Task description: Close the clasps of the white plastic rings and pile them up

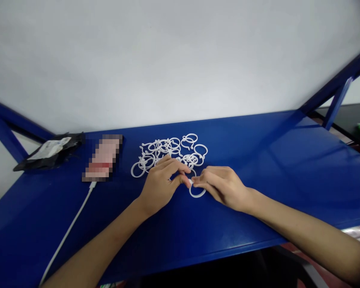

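My left hand (163,182) is closed, thumb and index finger curled at the small eyelet end of a white plastic curtain ring (197,196). My right hand (223,186) pinches the same ring from the other side, its fingertips meeting the left thumb there. The ring's loop hangs just below the fingertips, and a thin white arc shows above them; whether it belongs to a second ring I cannot tell. Right behind the hands lies a loose pile of similar white curtain rings (174,144), several overlapping, with small eyelets on them. My left hand partly hides the pile.
A phone (103,156), blurred out, lies on the blue table (228,232) left of the pile, with a white cable (69,232) running toward the front edge. Farther left is a black plastic package (51,152) with a white label. A white wall (180,60) stands behind.
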Motion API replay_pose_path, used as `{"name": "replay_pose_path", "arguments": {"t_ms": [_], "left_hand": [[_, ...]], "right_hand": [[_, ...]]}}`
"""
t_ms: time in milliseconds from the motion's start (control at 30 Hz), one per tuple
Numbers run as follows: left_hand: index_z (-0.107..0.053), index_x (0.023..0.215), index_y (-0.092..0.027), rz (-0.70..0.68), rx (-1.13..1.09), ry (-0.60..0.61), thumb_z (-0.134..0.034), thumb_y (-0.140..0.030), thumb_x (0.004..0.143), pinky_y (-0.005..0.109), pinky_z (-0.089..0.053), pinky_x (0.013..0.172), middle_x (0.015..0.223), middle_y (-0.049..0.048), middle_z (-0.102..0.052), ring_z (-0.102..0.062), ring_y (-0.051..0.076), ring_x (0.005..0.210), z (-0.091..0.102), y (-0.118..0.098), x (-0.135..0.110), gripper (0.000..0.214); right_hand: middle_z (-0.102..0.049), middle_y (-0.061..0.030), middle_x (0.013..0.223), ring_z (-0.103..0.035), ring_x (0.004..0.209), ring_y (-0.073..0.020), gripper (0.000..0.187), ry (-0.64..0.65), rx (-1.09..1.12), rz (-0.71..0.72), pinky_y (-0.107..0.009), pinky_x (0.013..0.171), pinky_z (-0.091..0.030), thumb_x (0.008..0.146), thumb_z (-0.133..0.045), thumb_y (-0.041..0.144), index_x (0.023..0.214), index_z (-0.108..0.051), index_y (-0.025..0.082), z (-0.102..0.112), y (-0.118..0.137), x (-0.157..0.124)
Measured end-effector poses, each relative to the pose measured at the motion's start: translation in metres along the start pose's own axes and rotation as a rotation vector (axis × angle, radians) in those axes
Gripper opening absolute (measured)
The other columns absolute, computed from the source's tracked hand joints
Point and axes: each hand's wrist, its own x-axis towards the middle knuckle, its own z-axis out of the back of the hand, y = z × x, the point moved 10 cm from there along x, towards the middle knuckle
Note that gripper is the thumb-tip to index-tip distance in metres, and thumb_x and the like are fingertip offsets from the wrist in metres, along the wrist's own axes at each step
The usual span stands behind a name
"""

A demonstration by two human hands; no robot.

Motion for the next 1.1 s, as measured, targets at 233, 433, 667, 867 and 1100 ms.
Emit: {"name": "replay_pose_path", "arguments": {"t_ms": [233, 433, 667, 867, 1100], "left_hand": [[-0.065, 0.088, -0.022, -0.017, 0.118, -0.032, -0.066, -0.028, 0.091, 0.032, -0.050, 0.077, 0.074, -0.0019, -0.068, -0.060, 0.016, 0.076, 0.001, 0.014, 0.003, 0.007], [-0.064, 0.086, -0.022, -0.027, 0.224, -0.039, -0.055, -0.024, 0.096, 0.033, -0.048, 0.077, 0.077, -0.0003, -0.068, -0.057, 0.017, 0.077, 0.006, 0.020, 0.004, 0.014], [-0.062, 0.087, -0.021, -0.049, 0.285, -0.004, -0.054, -0.024, 0.096, 0.035, -0.047, 0.080, 0.080, 0.0008, -0.068, -0.057, 0.019, 0.080, -0.001, 0.023, 0.002, 0.013], [-0.062, 0.086, -0.021, -0.053, 0.288, 0.028, -0.054, -0.023, 0.096, 0.036, -0.046, 0.083, 0.080, 0.0014, -0.068, -0.058, 0.019, 0.080, -0.006, 0.023, 0.001, 0.013], [-0.062, 0.087, -0.019, -0.077, 0.307, 0.029, -0.054, -0.022, 0.096, 0.036, -0.048, 0.083, 0.080, 0.0012, -0.068, -0.058, 0.018, 0.079, -0.008, 0.021, 0.000, 0.013]], "right_hand": [[-0.070, -0.0065, 0.093, -0.065, 0.083, -0.0178, 0.018, -0.066, -0.237, -0.296, -0.030, 0.072, -0.051, 0.102, -0.048, 0.028, 0.098, -0.065, 0.020, 0.027, -0.059, 0.001], [-0.064, -0.0131, 0.093, -0.057, 0.085, -0.0267, 0.026, -0.049, -0.734, -0.628, -0.036, 0.062, -0.048, 0.098, -0.049, 0.025, 0.096, -0.074, 0.019, 0.076, -0.144, -0.031], [-0.062, -0.0159, 0.105, -0.051, 0.093, -0.0286, 0.029, -0.035, -0.699, -0.410, -0.046, 0.079, -0.052, 0.097, -0.047, 0.018, 0.118, -0.068, 0.017, 0.062, -0.118, -0.014], [-0.058, -0.0149, 0.116, -0.051, 0.097, -0.0254, 0.026, 0.140, -0.499, -0.218, -0.044, 0.086, -0.051, 0.099, -0.049, 0.023, 0.118, -0.066, 0.018, 0.016, -0.089, 0.001], [-0.063, -0.0132, 0.110, -0.053, 0.093, -0.0245, 0.016, 0.109, -0.416, -0.268, -0.042, 0.085, -0.048, 0.100, -0.048, 0.020, 0.097, -0.063, 0.016, 0.016, -0.093, 0.002]]}}
